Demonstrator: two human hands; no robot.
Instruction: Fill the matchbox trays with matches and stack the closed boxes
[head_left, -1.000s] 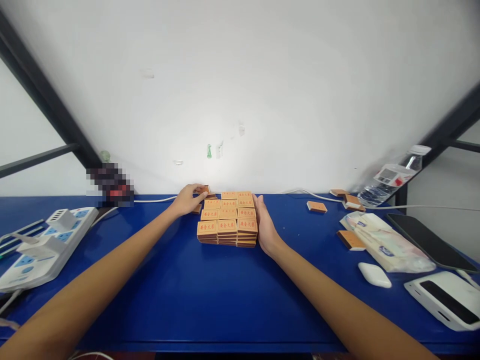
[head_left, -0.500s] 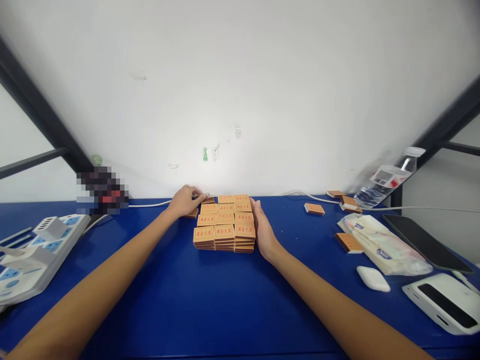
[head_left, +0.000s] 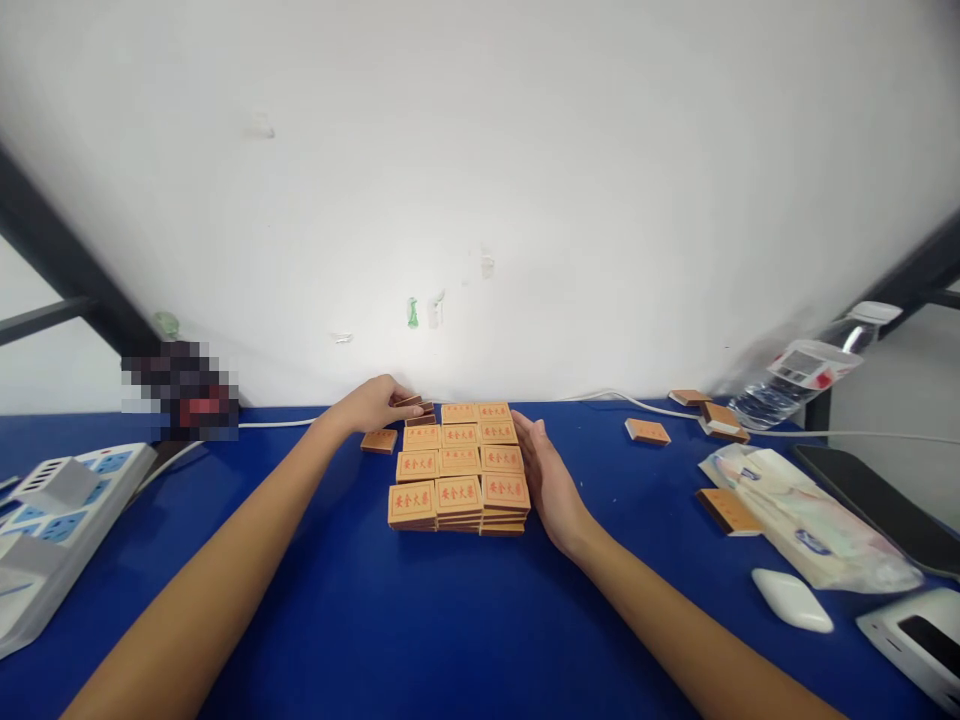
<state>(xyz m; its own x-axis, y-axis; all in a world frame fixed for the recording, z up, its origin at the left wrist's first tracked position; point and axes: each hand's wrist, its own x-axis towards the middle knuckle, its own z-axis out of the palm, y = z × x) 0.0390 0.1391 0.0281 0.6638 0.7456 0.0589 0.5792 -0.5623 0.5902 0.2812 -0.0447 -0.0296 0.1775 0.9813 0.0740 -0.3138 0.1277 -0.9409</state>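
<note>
A block of stacked orange matchboxes (head_left: 459, 465) with red print sits in rows on the blue table (head_left: 420, 620). My left hand (head_left: 373, 402) reaches to the block's far left corner, its fingers pinched on a matchbox (head_left: 415, 403) there. A single matchbox (head_left: 379, 440) lies flat just left of the block, below that hand. My right hand (head_left: 550, 482) lies flat against the block's right side, fingers stretched out and together, holding nothing.
Loose matchboxes (head_left: 648, 431) lie at the right, near a tilted water bottle (head_left: 806, 372) and a white cable. A tissue pack (head_left: 795, 515), a white earbud case (head_left: 792, 599), a dark phone (head_left: 885, 505) and a white device (head_left: 919, 640) are on the right. A power strip (head_left: 52, 520) is at the left.
The view has shifted, so everything sits lower in the picture. My left hand stays at the block's far left corner; a loose matchbox now shows beside it. My right hand stays against the block.
</note>
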